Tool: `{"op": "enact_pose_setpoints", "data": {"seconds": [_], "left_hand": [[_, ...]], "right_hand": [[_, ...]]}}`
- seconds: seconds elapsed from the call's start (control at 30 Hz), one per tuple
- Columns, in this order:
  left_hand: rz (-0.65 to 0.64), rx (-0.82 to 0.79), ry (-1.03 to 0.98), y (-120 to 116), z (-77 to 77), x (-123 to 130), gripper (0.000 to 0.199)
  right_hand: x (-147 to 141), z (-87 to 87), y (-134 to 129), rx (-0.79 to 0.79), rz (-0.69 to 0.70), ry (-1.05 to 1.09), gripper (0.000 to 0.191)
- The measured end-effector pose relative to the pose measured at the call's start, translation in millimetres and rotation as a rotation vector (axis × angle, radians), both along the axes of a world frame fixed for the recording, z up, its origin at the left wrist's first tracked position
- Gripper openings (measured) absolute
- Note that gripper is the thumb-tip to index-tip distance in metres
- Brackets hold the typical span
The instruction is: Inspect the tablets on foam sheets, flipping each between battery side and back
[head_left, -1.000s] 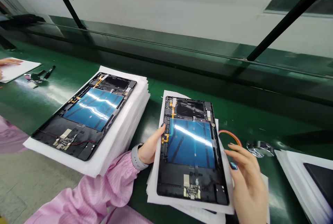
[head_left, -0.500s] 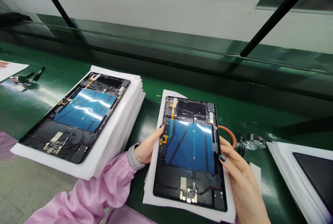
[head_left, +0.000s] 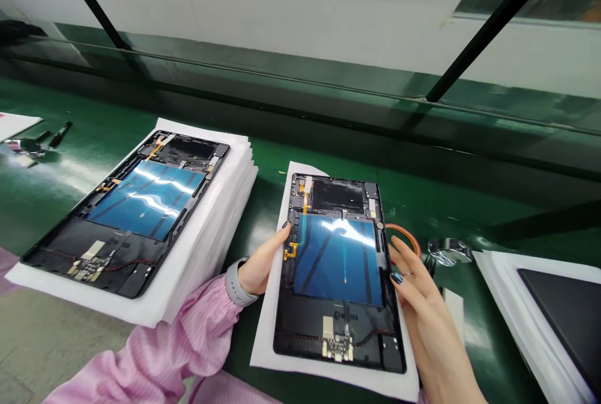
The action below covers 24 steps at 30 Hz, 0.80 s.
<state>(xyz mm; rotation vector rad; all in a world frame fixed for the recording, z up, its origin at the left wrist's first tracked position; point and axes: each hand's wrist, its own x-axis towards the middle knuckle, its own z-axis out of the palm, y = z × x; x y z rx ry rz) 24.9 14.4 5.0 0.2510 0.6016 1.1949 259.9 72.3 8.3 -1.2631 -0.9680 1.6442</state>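
Note:
An opened tablet (head_left: 305, 322), its blue-filmed battery and circuit boards exposed, lies face up over white sheets (head_left: 265, 354) in front of me. My left hand (head_left: 259, 266) grips its left edge, thumb on the rim and the other fingers hidden beneath. On the opposite edge is my right hand (head_left: 422, 304), thumb at the rim and fingers bent along the side. A second opened tablet (head_left: 136, 266), with the same blue battery, rests on a thick stack of white sheets (head_left: 211, 228) to the left.
A roll of orange-rimmed tape (head_left: 407, 236) and a shiny metallic roll (head_left: 449, 252) lie beyond my right hand. At far right a dark panel (head_left: 558, 310) sits on white sheets. A black marker (head_left: 61, 134) lies at far left on the green bench (head_left: 267, 203).
The near tablet's lower end tilts slightly upward, and the light reflection on its battery has shifted. My right fingers have spread a little at the edge. The whole view has drifted slightly.

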Motion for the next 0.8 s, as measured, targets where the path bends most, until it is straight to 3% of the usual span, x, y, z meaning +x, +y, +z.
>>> {"op": "enact_pose_setpoints", "data": {"seconds": [0.13, 0.27, 0.43, 0.8], "left_hand": [[-0.015, 0.017, -0.013, 0.7, -0.8, -0.6, 0.053], [-0.033, 0.024, -0.033, -0.1, -2.6, -0.9, 0.056], [-0.067, 0.046, -0.019, -2.0, -5.8, 1.1, 0.055], [-0.050, 0.152, 0.144, -1.7, -7.1, 3.4, 0.064]], "right_hand": [[1.0, -0.5, 1.1, -0.144, -0.021, 0.044, 0.064], [0.2, 0.9, -0.3, -0.193, 0.031, 0.108, 0.052], [3.2, 2.2, -3.6, -0.112, 0.039, 0.068, 0.046], [19.5, -15.2, -12.0, 0.159, 0.017, -0.207, 0.048]]}}
